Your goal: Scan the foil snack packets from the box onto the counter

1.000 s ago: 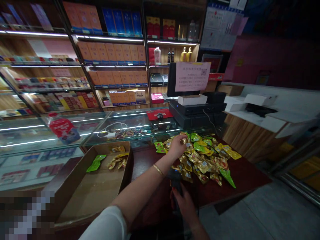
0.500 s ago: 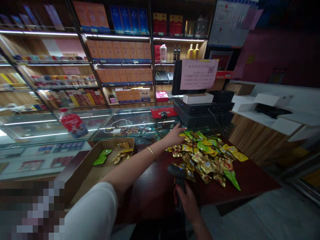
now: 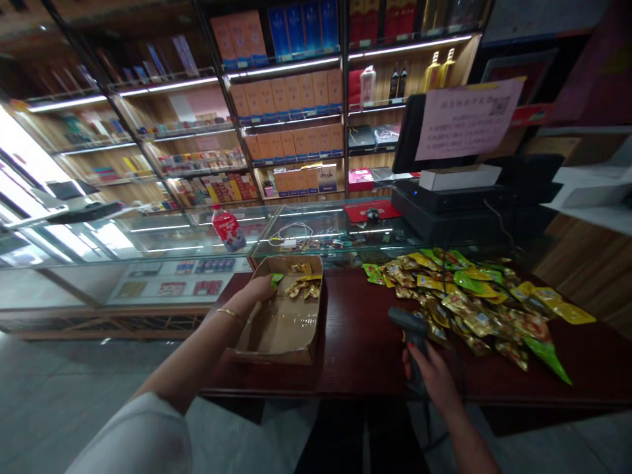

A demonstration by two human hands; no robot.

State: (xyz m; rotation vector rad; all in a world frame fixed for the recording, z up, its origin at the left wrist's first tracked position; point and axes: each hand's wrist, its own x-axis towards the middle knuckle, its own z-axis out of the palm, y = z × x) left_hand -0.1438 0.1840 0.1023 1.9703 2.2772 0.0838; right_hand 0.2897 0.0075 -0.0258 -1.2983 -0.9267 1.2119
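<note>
My left hand (image 3: 261, 288) reaches into a shallow cardboard box (image 3: 276, 336) on the left of the dark red table. Its fingers close at a green snack packet (image 3: 276, 280), which they partly cover. Gold snack packets (image 3: 303, 288) lie beside it in the box. My right hand (image 3: 432, 372) is wrapped round the handle of a black barcode scanner (image 3: 409, 322), held upright over the table with its head toward the left. Just right of the scanner spreads a heap of gold, yellow and green snack packets (image 3: 474, 306).
Behind the table (image 3: 353, 329) runs a glass display counter (image 3: 320, 227) bearing a red-labelled bottle (image 3: 228, 229), a white cable (image 3: 291, 234) and a mouse (image 3: 373, 214). A monitor with a pink paper sign (image 3: 469, 118) stands back right. A thin cable hangs over the packet heap.
My left hand has moved left from the packet heap into the cardboard box. The view has turned left. My right hand still holds the scanner.
</note>
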